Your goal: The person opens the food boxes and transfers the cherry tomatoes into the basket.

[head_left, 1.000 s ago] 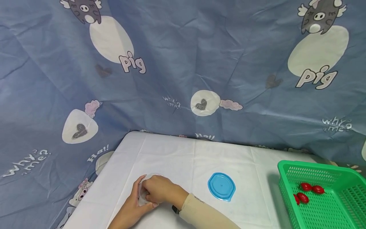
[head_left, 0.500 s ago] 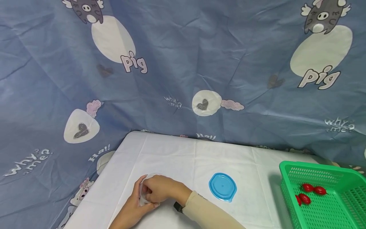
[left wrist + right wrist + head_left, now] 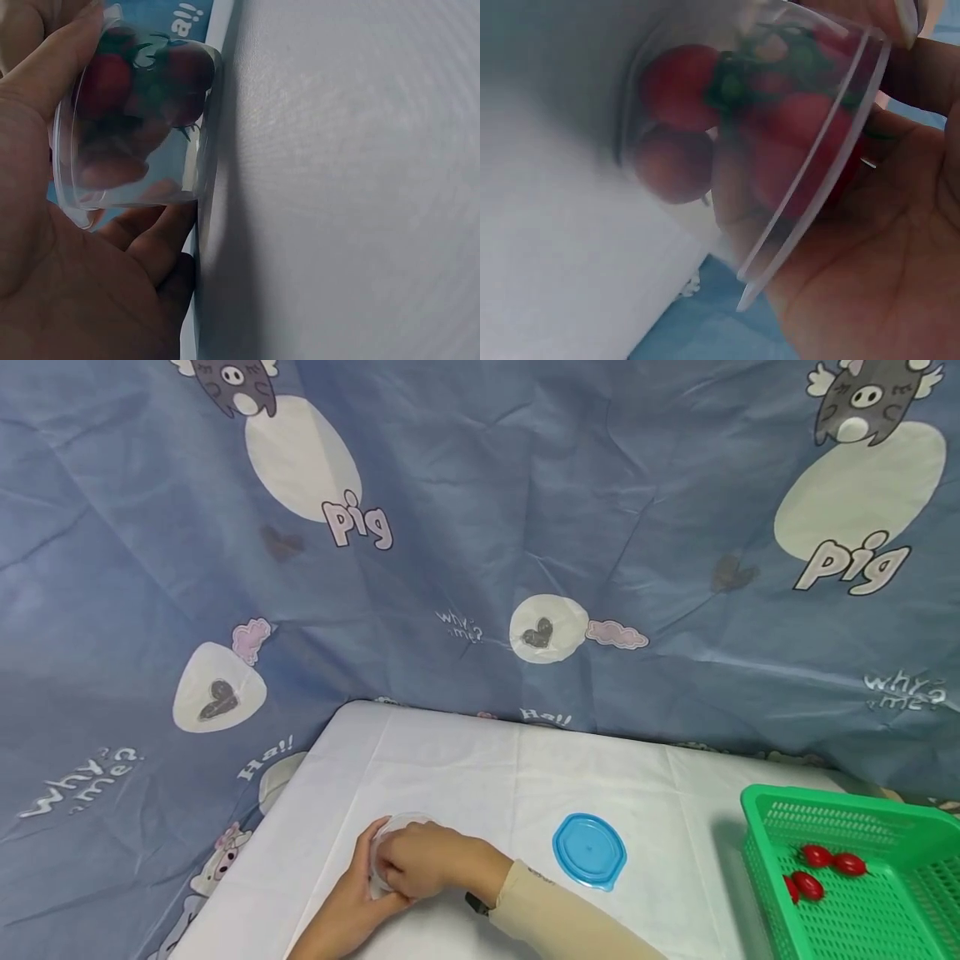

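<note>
My left hand [image 3: 358, 893] grips the side of a clear plastic container [image 3: 408, 817], thumb on one side and fingers on the other. It stands upright on the white cloth at the lower middle of the head view. Red cherry tomatoes [image 3: 105, 84] with green stems show through its wall in the left wrist view. My right hand [image 3: 423, 858] reaches down inside, fingers curled. In the right wrist view its fingers hold a cherry tomato [image 3: 799, 142] among the others at the bottom; the wall blurs the contact.
A blue lid [image 3: 590, 850] lies flat on the white table [image 3: 465, 760], right of the container. Farther right stands a green perforated basket [image 3: 840, 793] with several cherry tomatoes [image 3: 816, 856] in it. A blue printed cloth [image 3: 420, 552] hangs behind and at the left.
The head view has shifted slightly, so everything sits a little farther right. My right fingers have moved slightly inside the container; my left hand keeps its grip.
</note>
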{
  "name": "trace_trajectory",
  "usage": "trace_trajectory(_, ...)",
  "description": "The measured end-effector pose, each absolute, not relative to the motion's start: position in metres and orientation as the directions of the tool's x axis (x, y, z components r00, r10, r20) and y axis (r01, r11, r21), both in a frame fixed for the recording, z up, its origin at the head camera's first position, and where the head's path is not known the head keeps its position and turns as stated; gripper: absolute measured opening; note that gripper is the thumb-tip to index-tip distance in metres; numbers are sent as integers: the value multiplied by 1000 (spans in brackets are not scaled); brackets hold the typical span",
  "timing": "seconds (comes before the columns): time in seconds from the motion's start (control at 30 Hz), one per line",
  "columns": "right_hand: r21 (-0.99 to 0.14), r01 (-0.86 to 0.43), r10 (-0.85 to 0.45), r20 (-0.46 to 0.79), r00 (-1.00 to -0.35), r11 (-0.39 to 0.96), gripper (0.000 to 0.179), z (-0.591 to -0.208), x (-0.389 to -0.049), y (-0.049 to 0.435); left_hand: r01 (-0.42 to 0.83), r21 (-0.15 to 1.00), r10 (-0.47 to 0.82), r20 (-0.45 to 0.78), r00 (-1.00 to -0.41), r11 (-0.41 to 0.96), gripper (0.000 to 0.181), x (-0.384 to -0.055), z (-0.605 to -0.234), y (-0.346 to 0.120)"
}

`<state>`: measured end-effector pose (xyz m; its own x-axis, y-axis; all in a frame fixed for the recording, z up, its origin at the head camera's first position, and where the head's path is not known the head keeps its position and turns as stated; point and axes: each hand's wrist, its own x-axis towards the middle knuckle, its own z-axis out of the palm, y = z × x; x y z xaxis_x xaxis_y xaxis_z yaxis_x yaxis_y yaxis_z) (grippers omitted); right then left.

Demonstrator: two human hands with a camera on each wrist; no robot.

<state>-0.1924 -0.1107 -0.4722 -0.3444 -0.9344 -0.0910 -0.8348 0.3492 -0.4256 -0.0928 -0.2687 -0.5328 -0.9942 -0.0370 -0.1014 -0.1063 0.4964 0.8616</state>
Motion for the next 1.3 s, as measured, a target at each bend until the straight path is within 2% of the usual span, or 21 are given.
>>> trace_trajectory(0.13,-469,-818,-936,-59,-348,334,21,-470,-192,-104,-117,862,-38,-113,-993,493,108,-93,-530,-270)
trace_trajectory(0.27,-497,-824,-952,-10,-307,271,21,-469,-193,-97,-115,872,-26,-116,-993,476,109,-93,-530,-271)
trace_trajectory(0.5,-460,-851,-961,-15,-277,252,19,-460,-195,-85,-83,849,-29,-80,-996,522,106,-93,-529,-271)
trace_trajectory(0.73,-504,-836,-969,-9,-249,219,33,-458,-199,-76,-141,856,-55,-131,-990,497,108,-94,-528,-270)
trace_trajectory(1.0,-603,-770,-960,22,-278,209,28,-461,-206,-74,-173,839,-80,-154,-985,517,111,-94,-530,-268)
trace_trajectory(1.3,-625,-759,-960,52,-276,184,35,-465,-209,-71,-168,843,-76,-150,-986,511,110,-93,-531,-266)
